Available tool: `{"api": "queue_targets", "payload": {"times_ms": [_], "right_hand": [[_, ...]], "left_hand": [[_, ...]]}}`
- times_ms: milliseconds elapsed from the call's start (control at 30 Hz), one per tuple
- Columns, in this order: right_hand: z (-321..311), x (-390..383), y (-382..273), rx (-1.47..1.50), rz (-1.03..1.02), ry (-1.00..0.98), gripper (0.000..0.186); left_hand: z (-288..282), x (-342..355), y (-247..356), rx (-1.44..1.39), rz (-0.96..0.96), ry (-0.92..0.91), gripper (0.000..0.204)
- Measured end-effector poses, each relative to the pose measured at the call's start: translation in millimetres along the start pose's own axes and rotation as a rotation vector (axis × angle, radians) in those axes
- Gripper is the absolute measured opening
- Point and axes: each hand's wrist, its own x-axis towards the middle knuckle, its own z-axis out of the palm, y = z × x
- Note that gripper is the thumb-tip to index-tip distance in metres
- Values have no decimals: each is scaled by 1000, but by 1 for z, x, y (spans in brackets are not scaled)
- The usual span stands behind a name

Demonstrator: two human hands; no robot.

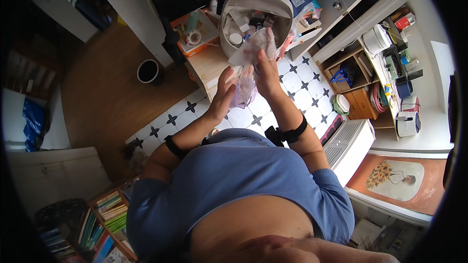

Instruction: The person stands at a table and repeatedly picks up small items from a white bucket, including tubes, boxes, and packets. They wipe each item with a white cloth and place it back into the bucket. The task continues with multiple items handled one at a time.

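Note:
My right hand point(268, 73) grips a crumpled, translucent plastic wrapper point(247, 54) in front of an open white oval container point(225, 19) holding several small jars and boxes. Beside the wrapper, on its left, my left hand point(223, 90) has its fingers apart and slightly curved; whether their tips touch the plastic is unclear. A thin lavender plastic bag point(241, 98) hangs below and between the hands, partly hidden by them. The container stands on a light wooden cabinet point(202, 65).
An orange tray point(185, 47) with bottles sits left of the container. A dark bin point(147, 72) stands on the wooden floor. At right are cluttered shelves point(370, 68) and a white slatted appliance point(348, 141); a bookcase point(105, 214) is at lower left. A door point(326, 0) stands behind.

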Motion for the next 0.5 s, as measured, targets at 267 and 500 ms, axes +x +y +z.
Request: {"api": "queue_targets", "payload": {"times_ms": [267,500], "right_hand": [[34,-24,17,-1156,-391,-301,73],[37,-46,26,-1465,-370,-657,75]], "left_hand": [[9,-5,23,-193,107,-179,78],[-32,-10,23,-919,-340,-64,91]]}}
